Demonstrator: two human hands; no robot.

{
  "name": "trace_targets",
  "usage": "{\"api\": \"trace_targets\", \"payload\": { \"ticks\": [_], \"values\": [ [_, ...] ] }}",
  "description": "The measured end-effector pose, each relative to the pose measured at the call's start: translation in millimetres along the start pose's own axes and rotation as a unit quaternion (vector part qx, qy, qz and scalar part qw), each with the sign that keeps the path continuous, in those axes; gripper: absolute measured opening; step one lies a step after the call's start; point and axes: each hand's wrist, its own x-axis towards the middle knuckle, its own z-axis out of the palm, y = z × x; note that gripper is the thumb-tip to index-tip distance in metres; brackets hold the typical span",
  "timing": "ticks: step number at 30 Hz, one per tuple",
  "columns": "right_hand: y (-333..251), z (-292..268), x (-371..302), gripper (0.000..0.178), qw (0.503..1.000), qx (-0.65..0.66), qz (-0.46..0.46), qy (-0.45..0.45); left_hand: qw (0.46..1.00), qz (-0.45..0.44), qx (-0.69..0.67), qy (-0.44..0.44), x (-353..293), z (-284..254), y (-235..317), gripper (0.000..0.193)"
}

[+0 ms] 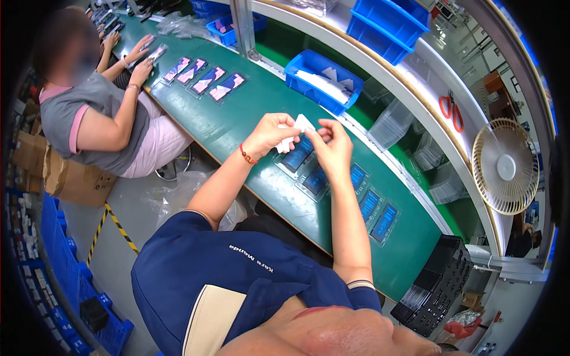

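Note:
Over the green bench, my left hand [274, 137] is closed on a small white sheet [303, 123], pinched between thumb and fingers. More white material shows below its fingers. My right hand [331, 147] meets the sheet from the other side, fingers curled and thumb tip at its edge. Below the hands lies a dark phone-like device [298, 155] in a clear tray, partly covered. Close by sits a second device [315, 180]. Several similar ones, such as this blue-lit device [385, 222], lie right of my right forearm.
A blue bin [323, 82] with white sheets stands behind my hands. Pink-patterned devices [209, 80] lie to the left, near a seated person [101, 113]. Clear tray stacks [390, 123], red-handled scissors [451, 113] and a fan [506, 166] are at right. Black trays [433, 279] stand at the bench's near right end.

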Motion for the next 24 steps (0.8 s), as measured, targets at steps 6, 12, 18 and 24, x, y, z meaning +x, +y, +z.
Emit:
{"api": "trace_targets", "payload": {
  "ticks": [6, 12, 18, 24],
  "values": [
    [11.3, 51.0, 8.5, 0.011, 0.959, 0.211, 0.114, -0.150, 0.997, -0.001, -0.046, 0.066, -35.9, -30.9, -12.3, 0.011],
    [14.4, 77.6, 17.5, 0.011, 0.976, 0.117, 0.099, -0.156, 0.981, -0.005, -0.064, 0.181, -58.9, -59.2, -20.3, 0.011],
    [4.3, 75.8, 5.2, 0.023, 0.962, -0.234, -0.142, -0.023, 0.988, -0.025, -0.073, 0.137, -68.3, -57.1, -20.9, 0.012],
    [0.6, 51.7, -11.1, 0.016, 0.984, 0.018, 0.022, -0.175, 0.992, -0.045, -0.110, 0.046, -62.0, -33.5, -28.1, 0.021]
  ]
}}
